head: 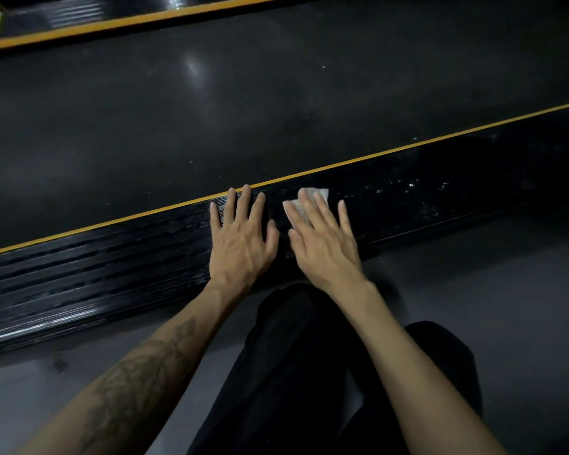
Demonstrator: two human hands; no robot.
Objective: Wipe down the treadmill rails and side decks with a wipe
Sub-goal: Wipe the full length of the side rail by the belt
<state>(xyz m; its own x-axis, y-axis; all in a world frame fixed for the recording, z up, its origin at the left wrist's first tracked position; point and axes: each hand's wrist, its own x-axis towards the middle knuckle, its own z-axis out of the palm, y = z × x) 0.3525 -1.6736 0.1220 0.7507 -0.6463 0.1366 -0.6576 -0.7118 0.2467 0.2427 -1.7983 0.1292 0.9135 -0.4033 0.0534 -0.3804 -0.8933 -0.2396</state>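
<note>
1. Head view, looking down at a treadmill. The near side deck (119,267) is a black ribbed strip running from 8 o'clock to 2 o'clock across the frame.
2. A thin yellow stripe (408,146) edges the deck on its far side, and the dark belt (276,103) lies beyond it toward 12 o'clock.
3. Left hand (240,238): flat on the deck, fingers straight and spread, holding nothing. Its fingertips reach the yellow stripe.
4. Right hand (322,241): also flat, fingers straight and spread, pressing down on the wipe (319,194).
5. The wipe is white and crumpled. It lies on the side deck under the right hand's fingers, with only its far edge showing past the fingertips at 12 o'clock of that hand.
6. The wipe sits at 2 o'clock of the left hand, apart from it. The two thumbs are near each other but not touching.
7. Pale specks (411,187) dot the deck at 3 o'clock of the wipe.
8. A second yellow-edged far deck (79,14) is at 11 o'clock, top of frame, blurred.
9. Dark trousers (296,372) show at 6 o'clock between the forearms, over grey floor (506,290). The left forearm carries a tattoo (138,372).
</note>
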